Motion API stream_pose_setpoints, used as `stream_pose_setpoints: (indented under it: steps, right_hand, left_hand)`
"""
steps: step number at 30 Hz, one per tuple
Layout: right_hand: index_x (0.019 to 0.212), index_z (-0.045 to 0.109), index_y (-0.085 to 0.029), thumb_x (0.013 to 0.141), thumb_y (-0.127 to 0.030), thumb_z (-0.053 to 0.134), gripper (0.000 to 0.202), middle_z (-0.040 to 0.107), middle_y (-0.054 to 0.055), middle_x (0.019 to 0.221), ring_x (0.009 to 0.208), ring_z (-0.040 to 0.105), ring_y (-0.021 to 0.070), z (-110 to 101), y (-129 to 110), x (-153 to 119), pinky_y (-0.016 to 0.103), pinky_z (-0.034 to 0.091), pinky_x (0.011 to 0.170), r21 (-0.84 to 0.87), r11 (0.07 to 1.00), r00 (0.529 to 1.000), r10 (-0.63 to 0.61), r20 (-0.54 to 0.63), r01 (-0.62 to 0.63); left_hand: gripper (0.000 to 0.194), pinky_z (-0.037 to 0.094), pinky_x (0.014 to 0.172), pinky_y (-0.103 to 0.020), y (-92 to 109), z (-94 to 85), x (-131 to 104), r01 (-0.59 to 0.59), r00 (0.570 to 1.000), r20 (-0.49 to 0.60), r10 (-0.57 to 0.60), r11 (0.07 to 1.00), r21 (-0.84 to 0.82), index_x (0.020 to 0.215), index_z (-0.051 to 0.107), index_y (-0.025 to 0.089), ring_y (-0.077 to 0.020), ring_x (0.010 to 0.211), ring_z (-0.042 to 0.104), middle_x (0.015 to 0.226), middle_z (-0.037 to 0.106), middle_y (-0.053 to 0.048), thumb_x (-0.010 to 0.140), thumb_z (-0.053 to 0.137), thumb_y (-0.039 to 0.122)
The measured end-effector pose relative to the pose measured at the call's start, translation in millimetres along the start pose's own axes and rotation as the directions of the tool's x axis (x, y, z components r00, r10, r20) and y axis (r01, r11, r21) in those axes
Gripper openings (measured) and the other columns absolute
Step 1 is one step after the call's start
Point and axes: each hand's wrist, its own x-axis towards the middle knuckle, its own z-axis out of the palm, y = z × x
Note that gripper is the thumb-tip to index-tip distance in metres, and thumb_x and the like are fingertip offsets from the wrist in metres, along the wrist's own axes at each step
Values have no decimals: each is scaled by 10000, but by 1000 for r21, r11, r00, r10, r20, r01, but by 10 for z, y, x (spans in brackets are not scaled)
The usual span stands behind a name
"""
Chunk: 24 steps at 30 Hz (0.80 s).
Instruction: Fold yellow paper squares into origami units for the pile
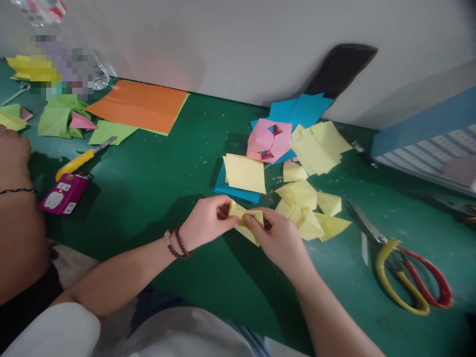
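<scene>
Between my two hands is a small yellow paper, partly folded, with creased corners standing up. My left hand pinches its left side, a beaded bracelet round the wrist. On the other side my right hand grips the paper, thumb pressed on its middle fold. Just beyond lies a stack of yellow square sheets on blue paper. Folded yellow paper pieces lie right of my right hand. Farther back sit a pink folded paper shape, more yellow sheets and blue sheets.
Scissors with red and yellow handles lie at right. A dark phone-like slab leans on the wall. At left are a yellow cutter, a purple box, orange paper, green paper and another person's arm.
</scene>
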Motion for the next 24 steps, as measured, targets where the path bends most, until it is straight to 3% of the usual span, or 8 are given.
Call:
stream_pose_setpoints:
  steps: [3, 5, 8, 10, 13, 16, 19, 24]
  right_hand:
    - [811, 691, -196, 861, -383, 528, 253, 693, 34, 694, 540, 576, 148, -5, -18, -12, 257, 420, 495, 17, 1000, 1000, 2, 19, -2]
    - [900, 700, -201, 847, -371, 536, 242, 722, 48, 802, 604, 625, 161, -13, -30, -21, 268, 472, 530, 65, 998, 1000, -7, 30, 5]
    - [986, 689, -217, 806, -293, 549, 241, 727, 62, 945, 739, 672, 185, -22, -35, -35, 297, 538, 618, 98, 994, 999, -52, 6, 51]
    - [948, 677, -225, 766, -216, 540, 228, 718, 51, 911, 736, 667, 184, -24, -30, -47, 302, 548, 625, 81, 991, 994, -107, -36, 110]
    - [941, 645, -235, 727, -135, 518, 268, 700, 39, 893, 735, 660, 179, -25, -24, -74, 309, 556, 644, 30, 970, 963, -234, -132, 240]
    - [1004, 605, -245, 773, -139, 523, 267, 694, 57, 974, 843, 669, 200, -24, -36, -112, 339, 562, 702, -64, 935, 905, -354, -234, 349]
    - [1017, 564, -249, 834, -213, 561, 186, 690, 79, 1034, 928, 668, 222, -16, -56, -148, 351, 558, 703, -92, 913, 863, -407, -300, 398]
    - [968, 547, -250, 852, -225, 592, 127, 688, 78, 1024, 925, 670, 223, 6, -70, -171, 352, 547, 680, -86, 896, 820, -434, -373, 436]
  left_hand:
    - [74, 489, 524, -177, -17, -12, 8, -7, 1000, -4, 7, 1000, 22, 735, 614, 151, -107, 585, 633, 643, 641, 25, 764, 679, 174]
    - [67, 510, 543, -179, -18, -22, 6, -32, 999, -7, 32, 999, 7, 756, 636, 152, -114, 609, 657, 673, 673, 13, 780, 681, 196]
    - [17, 551, 618, -191, -6, -29, -17, -168, 982, -73, 175, 982, 85, 813, 667, 166, -117, 669, 686, 758, 721, -3, 804, 653, 159]
    - [99, 564, 672, -206, -2, -27, -43, -337, 920, -126, 372, 912, 234, 850, 676, 183, -119, 710, 695, 804, 737, -7, 825, 609, 115]
    - [163, 579, 754, -242, -12, -25, -83, -576, 727, -115, 677, 693, 434, 918, 667, 200, -134, 809, 711, 879, 749, -24, 875, 543, 103]
    - [182, 590, 805, -278, -21, -39, -113, -686, 566, -54, 822, 507, 521, 981, 648, 202, -153, 911, 708, 947, 745, -39, 898, 515, 108]
    - [159, 593, 811, -292, -15, -57, -132, -713, 503, -22, 864, 429, 555, 981, 644, 182, -168, 936, 702, 951, 741, -52, 890, 537, 108]
    - [122, 594, 794, -282, -4, -56, -141, -718, 483, -11, 875, 404, 567, 967, 641, 190, -155, 912, 698, 936, 742, -33, 895, 560, 132]
